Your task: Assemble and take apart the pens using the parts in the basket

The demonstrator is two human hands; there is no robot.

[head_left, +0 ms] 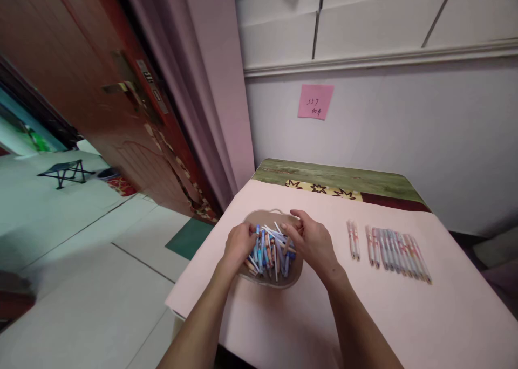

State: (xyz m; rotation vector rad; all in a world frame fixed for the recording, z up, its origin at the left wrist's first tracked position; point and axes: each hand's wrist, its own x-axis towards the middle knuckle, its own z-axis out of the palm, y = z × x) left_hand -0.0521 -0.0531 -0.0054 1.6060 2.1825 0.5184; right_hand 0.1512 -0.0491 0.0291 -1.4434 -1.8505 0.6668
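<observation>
A shallow beige basin [279, 284] stands on the pink-covered table, filled with a jumble of pen parts [267, 255]: blue, white and brownish barrels and thin white tubes. My left hand [239, 245] reaches over its left side with curled fingers among the parts; what its fingertips pinch, if anything, is hidden. Over the right side, my right hand [313, 239] has its thumb and index finger apart, with the other fingers dipping towards the parts. To the right, several assembled pens [399, 250] lie side by side in a row, and two more pens [353, 240] lie slightly apart from them.
A pink-topped table [275, 326] with a green patterned back edge [335, 175] meets the white wall. A pink note [315, 102] is stuck there. On the left are a brown door [109, 104], a purple curtain [182, 61] and a small folding stool [67, 170].
</observation>
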